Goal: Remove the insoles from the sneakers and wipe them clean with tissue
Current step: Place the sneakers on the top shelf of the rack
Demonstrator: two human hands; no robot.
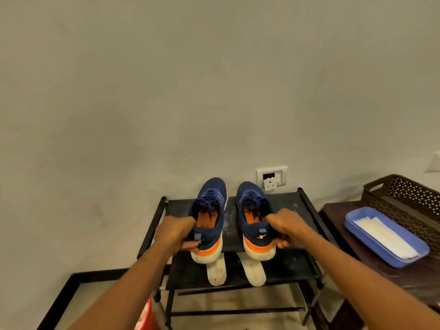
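Note:
Two blue sneakers with orange stripes and white soles are over the top shelf of a black shoe rack (307, 206), heels toward me. My left hand (175, 234) grips the heel collar of the left sneaker (209, 210). My right hand (284, 226) grips the heel collar of the right sneaker (254, 210). Orange insoles show inside both sneakers: the left insole (208, 219) and the right insole (253, 217). Both heels look lifted off the shelf. White tissue (387, 236) lies folded in a blue tray (357, 228) at the right.
Two whitish soles (216, 272) stick out from the rack's lower shelf. A dark wooden table (338, 217) at the right holds the tray and a brown perforated basket (409, 196). A wall socket (272, 177) sits behind the rack. Something red (146, 317) is at the bottom left.

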